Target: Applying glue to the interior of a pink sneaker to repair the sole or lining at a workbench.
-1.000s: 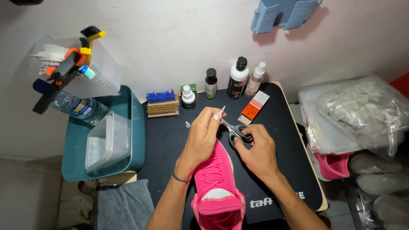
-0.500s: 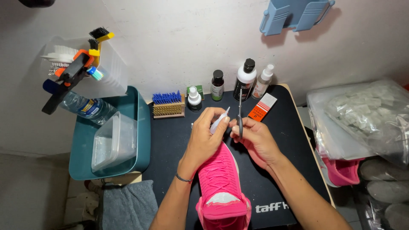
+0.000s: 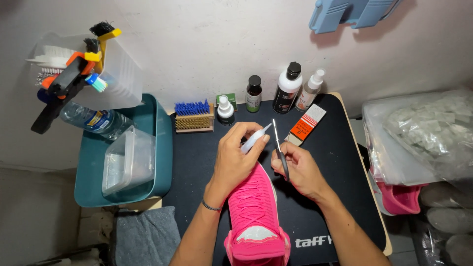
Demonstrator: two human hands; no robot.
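Teal plastic marks the far left: a basin [image 3: 162, 148] hanging past the table's left edge, with a clear lidded tub [image 3: 125, 160] and a water bottle [image 3: 96, 120] lying in it, and a translucent caddy of brushes [image 3: 84, 74] above. Next comes the black work mat [image 3: 197, 167], bare between the basin and the left hand; along its back edge by the wall stand a blue-bristled brush [image 3: 193, 116], small bottles [image 3: 253, 93], a black-and-white bottle [image 3: 287, 87] and an orange-and-white carton [image 3: 306, 124]. The left hand [image 3: 236, 157] rests on the toe of a bright pink knit sneaker [image 3: 253, 212], its fingers pinching a small whitish strip [image 3: 255, 138] that sticks up above the toe. The sneaker lies mid-mat, toe toward the wall, heel and white insole at the near edge. Just right of it, the right hand [image 3: 300, 170] is closed round the handles of scissors [image 3: 278, 148], blades together and pointing at the wall, close beside the strip. Open mat continues right to the table's wooden rim [image 3: 362, 162], beyond which sits a bag-filled clear bin [image 3: 423, 138]
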